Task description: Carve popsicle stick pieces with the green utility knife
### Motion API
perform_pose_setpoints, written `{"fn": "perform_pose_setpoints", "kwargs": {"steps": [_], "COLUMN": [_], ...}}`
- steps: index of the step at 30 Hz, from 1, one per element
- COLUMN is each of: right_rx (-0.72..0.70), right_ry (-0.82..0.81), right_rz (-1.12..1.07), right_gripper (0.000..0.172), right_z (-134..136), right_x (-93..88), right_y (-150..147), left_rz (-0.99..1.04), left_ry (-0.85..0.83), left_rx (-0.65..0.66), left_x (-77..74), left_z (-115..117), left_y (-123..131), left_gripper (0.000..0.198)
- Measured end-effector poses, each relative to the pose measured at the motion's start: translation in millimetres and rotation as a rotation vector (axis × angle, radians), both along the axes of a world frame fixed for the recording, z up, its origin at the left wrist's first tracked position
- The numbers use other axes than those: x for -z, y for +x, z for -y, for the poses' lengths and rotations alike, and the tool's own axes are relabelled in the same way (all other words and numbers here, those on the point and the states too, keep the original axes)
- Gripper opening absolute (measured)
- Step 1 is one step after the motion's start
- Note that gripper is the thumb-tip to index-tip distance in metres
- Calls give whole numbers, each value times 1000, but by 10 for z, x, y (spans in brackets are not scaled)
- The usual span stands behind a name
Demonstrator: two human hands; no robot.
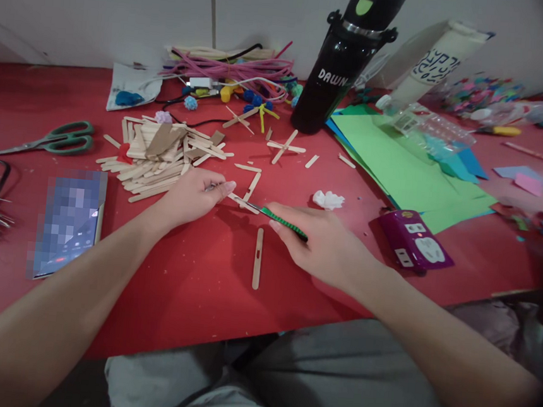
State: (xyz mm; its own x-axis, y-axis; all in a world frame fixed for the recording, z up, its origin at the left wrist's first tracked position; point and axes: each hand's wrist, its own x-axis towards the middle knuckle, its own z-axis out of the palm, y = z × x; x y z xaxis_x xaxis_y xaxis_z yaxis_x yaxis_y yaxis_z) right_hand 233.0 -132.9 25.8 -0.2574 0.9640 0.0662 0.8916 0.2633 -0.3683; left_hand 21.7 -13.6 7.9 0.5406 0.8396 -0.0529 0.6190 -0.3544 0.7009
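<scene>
My left hand [195,192] is closed, pinching one end of a wooden craft stick [251,208] between thumb and fingers. My right hand [323,240] grips a craft knife [285,222] with a green patterned handle. The knife's thin blade lies against the stick held on the left; whether it has gone into the wood I cannot tell. Just in front of both hands, another craft stick [256,272] with a small slot in its middle lies on the red table. Broken stick pieces [254,182] are behind the blade. Beside my left hand is a heap of craft sticks [153,168].
Green-handled scissors [70,138] and a phone [72,224] lie left. Crossed sticks [286,146], a black bottle [335,70] and pink pipe cleaners [235,73] are behind. To the right are crumpled tissue [329,199], a purple power socket [413,238] and green paper [398,167].
</scene>
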Motion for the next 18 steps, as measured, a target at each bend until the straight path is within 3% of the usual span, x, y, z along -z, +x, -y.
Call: {"fn": "perform_pose_setpoints", "kwargs": {"steps": [6,18], "right_rx": [41,19], "right_ry": [-51,-5], "right_rz": [70,97], "right_gripper": [40,40], "right_z": [24,48], "right_x": [-37,-22], "right_y": [-42,-22], "left_rz": [1,-33], "left_ry": [-8,-8], "left_rx": [8,15], "left_x": [-9,-18], "left_z": [5,18], "left_y": [8,10], "left_gripper": [45,45]}}
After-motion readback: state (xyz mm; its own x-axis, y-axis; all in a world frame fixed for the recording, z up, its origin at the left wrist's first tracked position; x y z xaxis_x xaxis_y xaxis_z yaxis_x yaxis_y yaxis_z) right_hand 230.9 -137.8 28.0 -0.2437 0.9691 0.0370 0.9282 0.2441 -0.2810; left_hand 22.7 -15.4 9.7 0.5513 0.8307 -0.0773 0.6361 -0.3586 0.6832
